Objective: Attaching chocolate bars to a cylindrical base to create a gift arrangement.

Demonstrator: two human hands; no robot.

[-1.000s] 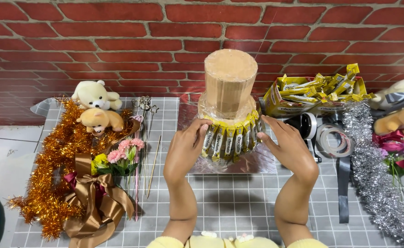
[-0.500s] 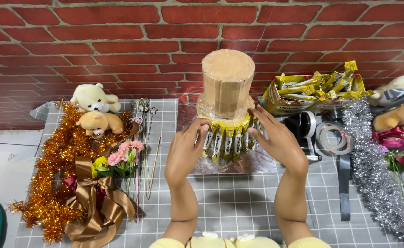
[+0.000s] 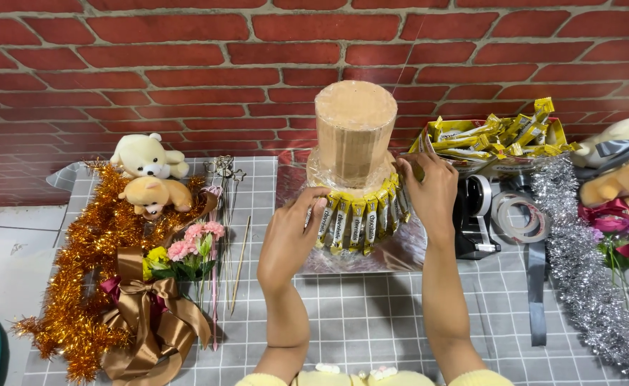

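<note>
A two-tier cardboard tower (image 3: 355, 132) stands on a shiny silver board (image 3: 400, 254). A ring of upright yellow chocolate bars (image 3: 357, 221) wraps its lower tier. My left hand (image 3: 289, 239) rests its fingertips on the bars at the ring's left front, holding nothing. At the ring's right end, my right hand (image 3: 432, 193) pinches a yellow bar against the tier.
A box of loose yellow chocolate bars (image 3: 497, 136) sits behind my right hand, with a tape dispenser (image 3: 475, 214) and tape rolls (image 3: 518, 214) beside it. Silver tinsel (image 3: 579, 264) lies right. Orange tinsel (image 3: 78, 286), two teddy bears (image 3: 150, 175), flowers (image 3: 185, 250), a brown bow (image 3: 150, 322) lie left.
Both hands have risen from the front of the bar ring toward its sides. My right hand has gone up and right to the ring's end.
</note>
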